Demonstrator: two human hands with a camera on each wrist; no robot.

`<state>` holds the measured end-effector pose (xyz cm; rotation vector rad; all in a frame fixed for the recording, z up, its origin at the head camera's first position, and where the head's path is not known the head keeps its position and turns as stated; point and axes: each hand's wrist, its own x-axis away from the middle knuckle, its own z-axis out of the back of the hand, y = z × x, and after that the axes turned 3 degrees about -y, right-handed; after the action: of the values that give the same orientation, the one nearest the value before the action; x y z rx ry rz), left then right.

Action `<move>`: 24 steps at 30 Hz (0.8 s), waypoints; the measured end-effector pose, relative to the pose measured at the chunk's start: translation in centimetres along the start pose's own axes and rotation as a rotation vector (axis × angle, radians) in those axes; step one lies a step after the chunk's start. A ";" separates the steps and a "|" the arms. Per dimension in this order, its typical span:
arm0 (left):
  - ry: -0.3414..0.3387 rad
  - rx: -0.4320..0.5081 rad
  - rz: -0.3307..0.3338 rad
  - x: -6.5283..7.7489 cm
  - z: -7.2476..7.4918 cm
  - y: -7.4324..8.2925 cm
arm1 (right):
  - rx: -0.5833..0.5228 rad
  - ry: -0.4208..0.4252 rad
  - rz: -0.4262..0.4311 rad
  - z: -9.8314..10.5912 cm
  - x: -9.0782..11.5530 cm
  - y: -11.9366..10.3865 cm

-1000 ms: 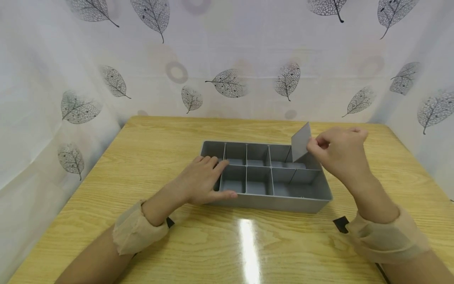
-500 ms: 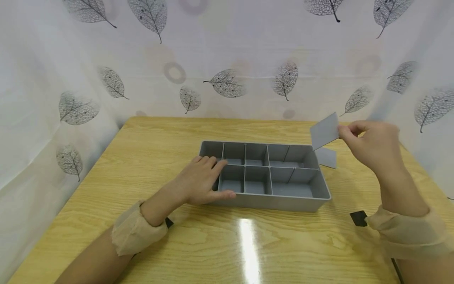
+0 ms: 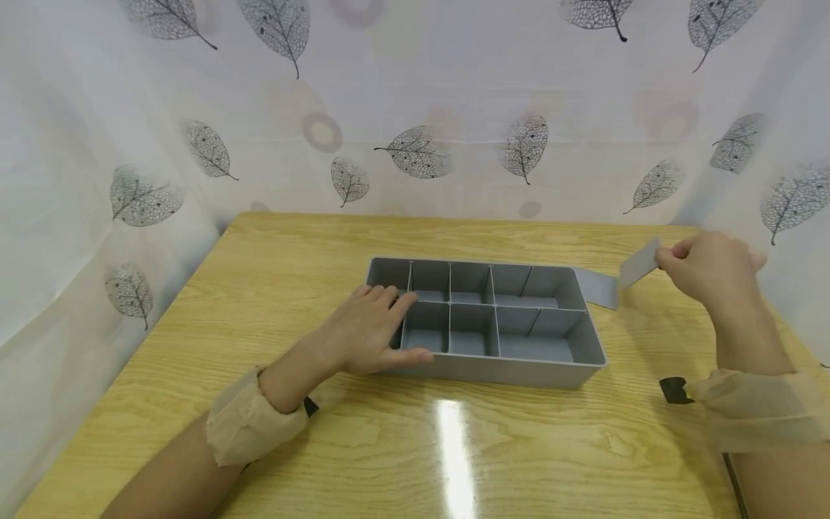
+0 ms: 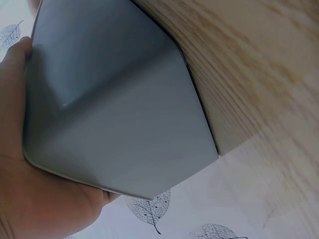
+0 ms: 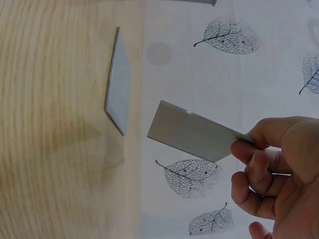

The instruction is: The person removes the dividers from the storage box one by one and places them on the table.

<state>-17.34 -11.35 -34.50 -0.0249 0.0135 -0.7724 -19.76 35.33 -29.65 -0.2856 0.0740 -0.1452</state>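
A grey divided box [image 3: 493, 370] stands on the wooden table, its left wall [image 4: 134, 129] filling much of the left wrist view. My left hand [image 3: 372, 331] rests over the box's left end, thumb stretched along the front rim and fingers spread over the left compartments, which it partly hides. Thumb and index finger of my right hand [image 3: 710, 267] pinch a thin grey divider [image 5: 192, 132] at one corner, above the table right of the box. A second grey divider [image 3: 599, 290] lies on the table beside the box's right end.
The wooden table [image 3: 311, 245] reaches back to a white curtain [image 3: 454, 86] with a leaf print. The box's two right-hand compartments are wider than the others, with grooves halfway along their walls.
My right hand has lifted the divider out of the box's back right compartment, carried it right over the rim and lowered it toward the table. My left hand has stayed put.
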 end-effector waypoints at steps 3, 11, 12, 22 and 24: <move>-0.006 -0.003 0.001 0.0 0.1 0.0 | 0.035 -0.048 0.000 -0.6 -0.4 1.1; -0.014 -0.008 0.005 -0.1 0.2 0.1 | 0.128 -0.290 0.045 -0.3 -0.8 2.6; -0.014 -0.007 0.005 -0.1 0.2 0.1 | 0.140 -0.326 0.058 -0.2 -0.9 2.7; -0.018 -0.013 0.007 0.0 0.0 0.0 | 0.179 -0.545 0.161 -0.8 -1.1 3.9; -0.017 -0.011 0.007 0.0 0.0 0.0 | 0.180 -0.560 0.172 -1.2 -1.2 4.1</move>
<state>-17.36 -11.36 -34.51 -0.0423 0.0018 -0.7653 -20.51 39.05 -31.90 -0.1313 -0.4675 0.1016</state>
